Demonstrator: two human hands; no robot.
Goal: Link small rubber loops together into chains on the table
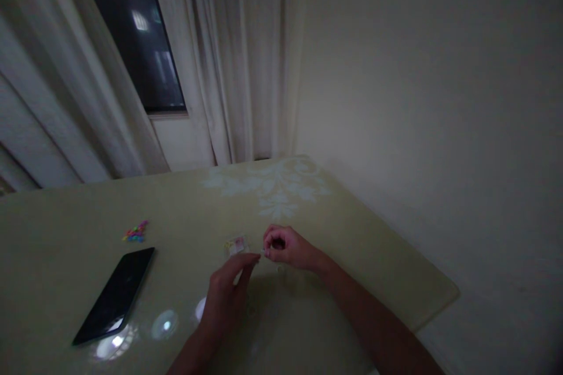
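Observation:
Over the table, my left hand point(226, 284) reaches up with thumb and fingertips pinched together. Close to its fingertips is my right hand point(288, 247), its fingers curled into a pinch. A tiny pale speck shows at the right fingertips, too small and dim to name. Whatever the left fingertips hold cannot be made out. Just behind my left hand lies a small clear packet point(236, 244) with a coloured print, partly covered by that hand.
A black tablet or large phone point(115, 296) lies flat on the left of the glossy table point(189, 205). Beyond it sits a little heap of bright coloured pieces point(135, 232). A wall point(417, 129) runs along the right edge; curtains point(246, 70) hang behind.

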